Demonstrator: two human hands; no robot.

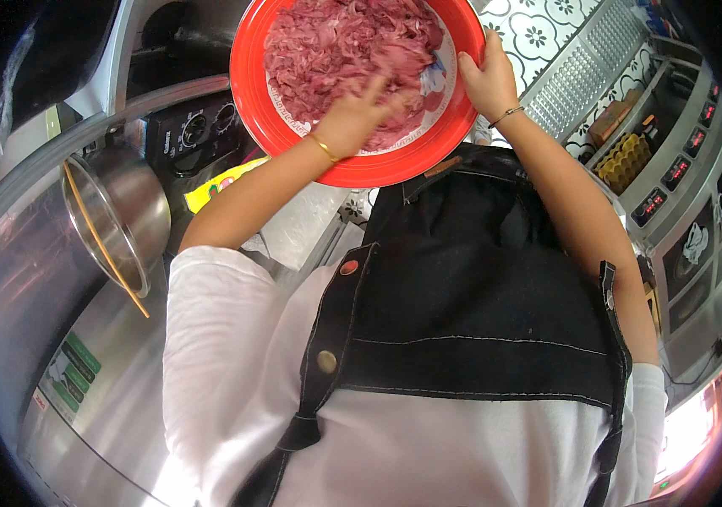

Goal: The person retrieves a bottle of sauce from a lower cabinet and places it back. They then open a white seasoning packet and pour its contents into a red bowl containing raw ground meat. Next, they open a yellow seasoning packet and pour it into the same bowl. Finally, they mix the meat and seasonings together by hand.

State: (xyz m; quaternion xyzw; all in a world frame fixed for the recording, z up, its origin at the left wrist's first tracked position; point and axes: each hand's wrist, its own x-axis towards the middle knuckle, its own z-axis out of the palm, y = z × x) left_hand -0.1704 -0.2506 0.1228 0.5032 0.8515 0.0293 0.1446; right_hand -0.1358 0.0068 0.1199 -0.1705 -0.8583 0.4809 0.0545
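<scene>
A red-rimmed basin [361, 174] with a white, patterned inside is tilted in front of my chest. Thin slices of raw red meat [335, 51] fill most of it. My left hand [364, 117], a gold bracelet at its wrist, is at the near part of the meat, fingers spread and blurred. Whether its fingertips are pressed into the slices is hard to make out. On the right side, my right hand [491, 76] grips the basin's rim, thumb over the edge; a dark bracelet circles that wrist.
A steel pot [126, 209] with a wooden chopstick [104, 241] across its mouth stands left, beside a black Galanz appliance [193, 136] with knobs. A yellow packet [215, 187] lies under my left forearm. Right are a steel counter [672, 203] with red displays and a yellow egg tray [624, 163].
</scene>
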